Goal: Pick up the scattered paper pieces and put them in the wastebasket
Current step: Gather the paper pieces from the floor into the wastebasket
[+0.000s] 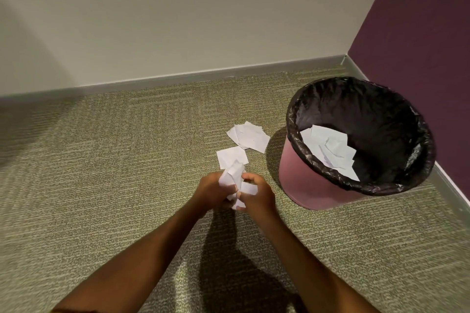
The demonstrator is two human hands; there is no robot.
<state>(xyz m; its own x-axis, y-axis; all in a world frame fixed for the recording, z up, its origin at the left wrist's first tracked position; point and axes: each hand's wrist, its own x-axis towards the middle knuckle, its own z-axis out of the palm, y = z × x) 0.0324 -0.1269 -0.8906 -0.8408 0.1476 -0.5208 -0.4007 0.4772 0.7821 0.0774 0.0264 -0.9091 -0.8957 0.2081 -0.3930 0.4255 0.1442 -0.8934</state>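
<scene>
Left hand and right hand both clench the paper wad, compacting it for the wastebasket at 2 o'clock.

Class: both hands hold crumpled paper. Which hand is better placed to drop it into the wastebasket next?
Probably the right hand: it is nearer the wastebasket, on its side; the left hand would cross over.

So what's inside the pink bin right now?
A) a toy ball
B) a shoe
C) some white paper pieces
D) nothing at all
C: white paper pieces lie inside the black liner of the pink wastebasket, while more paper sits on the carpet beside it.
</scene>
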